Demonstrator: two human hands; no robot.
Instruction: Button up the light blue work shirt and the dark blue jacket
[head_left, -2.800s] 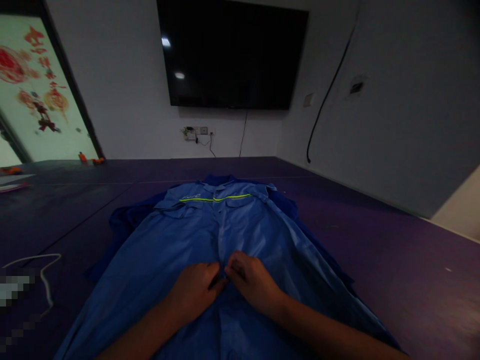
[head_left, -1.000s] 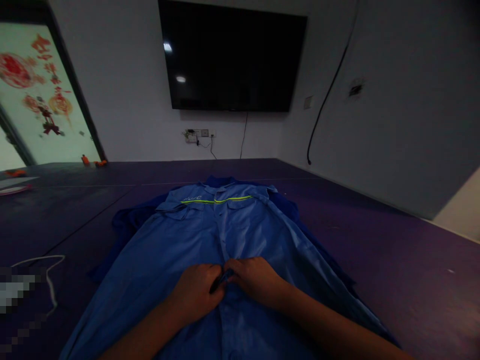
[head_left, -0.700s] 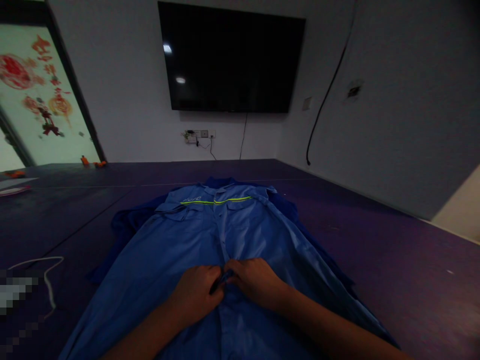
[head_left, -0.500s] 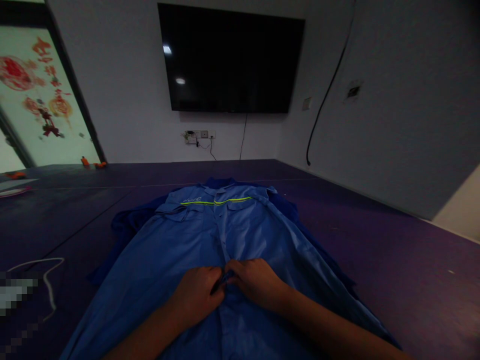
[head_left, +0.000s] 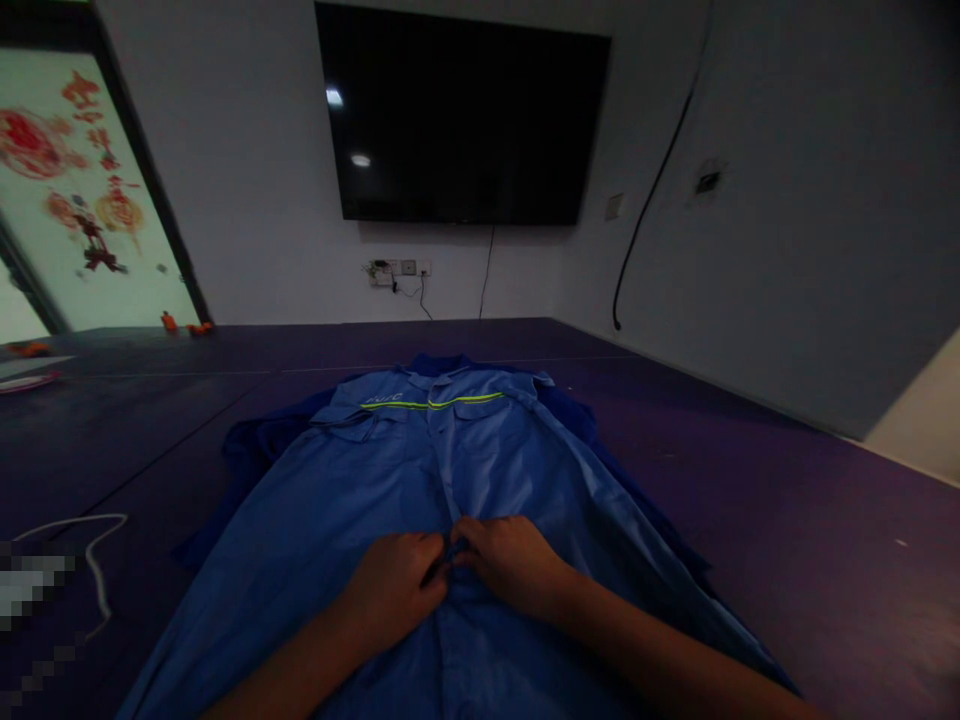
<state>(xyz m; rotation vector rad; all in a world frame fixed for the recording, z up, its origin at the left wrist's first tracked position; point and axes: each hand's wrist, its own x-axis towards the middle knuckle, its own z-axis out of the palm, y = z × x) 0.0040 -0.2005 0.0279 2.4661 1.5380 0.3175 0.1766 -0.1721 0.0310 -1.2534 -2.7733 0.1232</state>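
A blue work shirt point(head_left: 360, 470) with a yellow-green stripe across the chest lies front side up, its collar pointing away from me. Darker blue fabric point(head_left: 259, 440) shows beneath it on both sides. At the middle of the shirt front, my left hand point(head_left: 401, 585) pinches the edge of the placket. My right hand point(head_left: 510, 560) grips the same strip of cloth from the other side, fingertips almost touching those of the left. Whether a button sits between the fingers is hidden.
The shirt rests on a purple floor point(head_left: 750, 500). A white cable point(head_left: 97, 570) curls at the lower left. Small orange objects point(head_left: 199, 328) stand near the glass door. A television point(head_left: 465, 120) hangs on the far wall, and a black cord point(head_left: 652, 200) dangles at the right.
Both hands stay at the same place on the placket. The fingers have shifted only slightly, and less dark cloth shows between them.
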